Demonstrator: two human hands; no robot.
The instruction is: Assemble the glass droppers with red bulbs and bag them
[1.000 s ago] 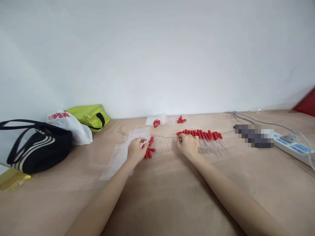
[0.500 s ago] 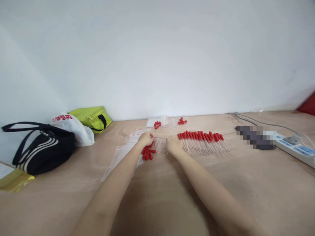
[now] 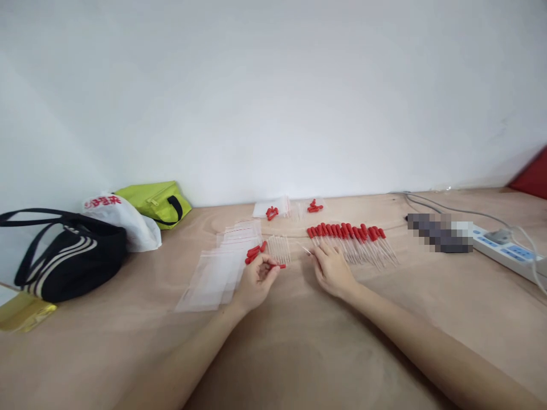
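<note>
Between the fingertips of my left hand (image 3: 255, 280) is a red rubber bulb (image 3: 281, 266), pointing right. My right hand (image 3: 333, 270) pinches a thin clear dropper tube (image 3: 302, 247), whose free end points up and left. Just beyond my left hand lie loose red bulbs (image 3: 253, 250), partly hidden by it. A row of bare clear tubes (image 3: 279, 248) is on the table between the hands. Past my right hand stretches a row of droppers (image 3: 354, 236) with red bulbs on their upper ends; the hand covers some of their stems.
Clear zip bags (image 3: 213, 276) overlap at the left. Farther back are a white bag sheet (image 3: 267, 208) and two small groups of red bulbs (image 3: 315, 206). A black bag (image 3: 85, 256), a green pouch (image 3: 158, 202) and a power strip (image 3: 508, 250) with cables stand at the sides.
Both hands have drawn back toward me. My left hand has come away from the loose bulbs with one bulb; my right hand has moved right from the bare tubes, holding one tube.
</note>
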